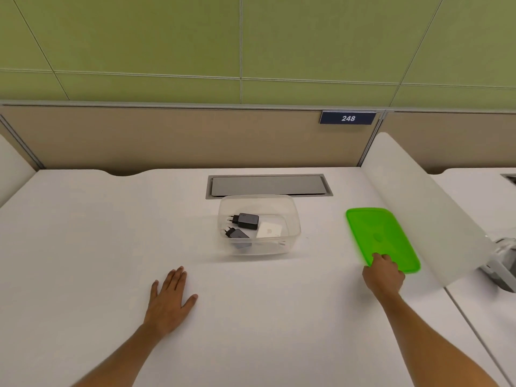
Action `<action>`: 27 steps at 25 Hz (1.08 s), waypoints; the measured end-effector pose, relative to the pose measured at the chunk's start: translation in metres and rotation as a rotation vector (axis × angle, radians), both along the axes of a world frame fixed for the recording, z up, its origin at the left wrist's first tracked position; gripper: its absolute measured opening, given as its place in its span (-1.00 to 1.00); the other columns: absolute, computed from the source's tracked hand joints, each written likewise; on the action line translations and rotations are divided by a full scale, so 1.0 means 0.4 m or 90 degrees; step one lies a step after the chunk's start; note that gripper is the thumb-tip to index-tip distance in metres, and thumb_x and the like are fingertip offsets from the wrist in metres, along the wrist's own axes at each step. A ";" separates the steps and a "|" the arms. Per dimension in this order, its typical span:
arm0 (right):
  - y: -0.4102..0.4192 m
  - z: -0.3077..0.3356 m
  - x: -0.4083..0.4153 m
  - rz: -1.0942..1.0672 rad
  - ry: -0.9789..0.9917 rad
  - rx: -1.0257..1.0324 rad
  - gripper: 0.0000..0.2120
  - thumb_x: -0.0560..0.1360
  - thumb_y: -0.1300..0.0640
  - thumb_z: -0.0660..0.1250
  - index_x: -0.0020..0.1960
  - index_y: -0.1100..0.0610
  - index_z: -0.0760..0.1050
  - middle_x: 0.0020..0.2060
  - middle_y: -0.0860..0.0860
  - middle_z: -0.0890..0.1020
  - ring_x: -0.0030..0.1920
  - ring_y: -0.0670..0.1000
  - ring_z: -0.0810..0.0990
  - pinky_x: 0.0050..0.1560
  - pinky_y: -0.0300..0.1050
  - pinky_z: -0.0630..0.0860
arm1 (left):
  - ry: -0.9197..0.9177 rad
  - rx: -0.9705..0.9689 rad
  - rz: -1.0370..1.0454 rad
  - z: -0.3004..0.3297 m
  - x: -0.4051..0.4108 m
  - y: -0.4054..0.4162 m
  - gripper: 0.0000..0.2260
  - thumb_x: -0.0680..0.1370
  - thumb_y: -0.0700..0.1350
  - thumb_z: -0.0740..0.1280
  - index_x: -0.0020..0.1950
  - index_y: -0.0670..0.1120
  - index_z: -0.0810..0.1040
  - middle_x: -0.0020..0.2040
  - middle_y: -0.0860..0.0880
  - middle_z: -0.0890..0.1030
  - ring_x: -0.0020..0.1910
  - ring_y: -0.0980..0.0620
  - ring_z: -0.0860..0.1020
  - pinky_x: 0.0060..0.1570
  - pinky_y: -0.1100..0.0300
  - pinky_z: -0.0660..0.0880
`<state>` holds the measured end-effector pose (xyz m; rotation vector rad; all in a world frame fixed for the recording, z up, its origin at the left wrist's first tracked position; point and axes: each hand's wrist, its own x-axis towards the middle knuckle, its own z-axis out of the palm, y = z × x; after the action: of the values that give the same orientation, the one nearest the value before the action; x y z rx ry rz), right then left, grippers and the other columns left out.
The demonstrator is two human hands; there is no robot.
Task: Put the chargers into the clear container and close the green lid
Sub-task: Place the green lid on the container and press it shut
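Observation:
The clear container [291, 213] stands open at the middle of the white desk. Inside it lie two black chargers, one at the back [247, 220] and one at the front left [237, 237], plus a flat white charger [270, 229] on the right. The green lid [379, 236] is to the right of the container, beside the white divider, its left edge blurred. My right hand [384, 275] grips the lid's near corner, fingers curled over its rim. My left hand [170, 300] rests flat on the desk, fingers spread, in front and left of the container.
A grey cable hatch [268, 185] is set into the desk just behind the container. A white curved divider [418, 208] rises right of the lid. A beige partition with a "248" sign [347, 118] closes the back. A grey metal bracket [499, 263] sits at the far right.

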<state>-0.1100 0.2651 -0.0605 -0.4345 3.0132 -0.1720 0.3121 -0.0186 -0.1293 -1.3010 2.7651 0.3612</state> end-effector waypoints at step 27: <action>-0.153 0.176 -0.073 -0.047 0.102 -0.339 -0.69 0.41 0.31 0.30 0.14 0.23 0.59 0.01 0.27 0.61 0.06 0.31 0.56 0.08 0.12 0.47 | 0.116 -0.033 0.017 0.118 -0.136 -0.001 -0.45 0.60 0.00 0.19 0.54 -0.08 0.10 0.58 0.00 0.06 0.55 0.04 -0.04 0.50 -0.06 -0.12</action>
<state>-0.1390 0.2040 0.0098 -0.3860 3.1081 -1.0025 0.2578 -0.0192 -0.0822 -1.3837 2.9266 0.4331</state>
